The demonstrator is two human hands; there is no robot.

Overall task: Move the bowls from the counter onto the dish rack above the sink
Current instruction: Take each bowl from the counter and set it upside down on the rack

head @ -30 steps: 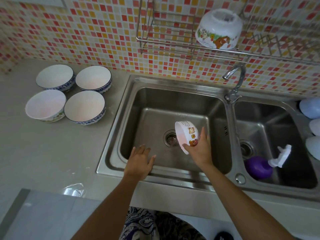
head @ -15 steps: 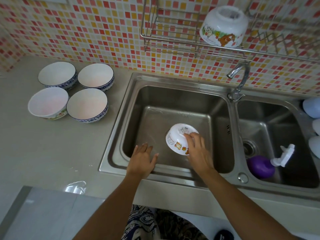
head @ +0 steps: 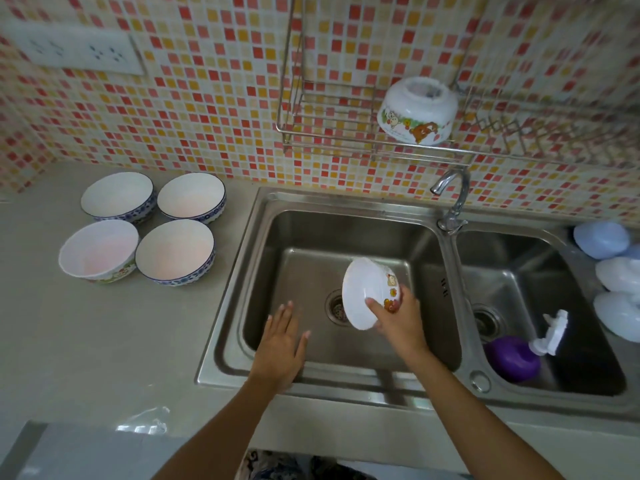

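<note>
My right hand grips a white cartoon-printed bowl over the left sink basin, tilted on its side with the opening facing left. My left hand rests flat on the sink's front rim, fingers spread, holding nothing. Several bowls stand upright on the counter at the left: three with blue-patterned rims and one cartoon bowl. Another cartoon bowl sits upside down on the wire dish rack on the tiled wall.
The double steel sink has a tap between its basins. A purple spray bottle lies in the right basin. Pale plastic containers sit at the far right. A wall socket panel is upper left.
The bowl in my right hand went from upside down low in the basin to tilted on its side with the opening facing left. The camera view tilted up slightly.
</note>
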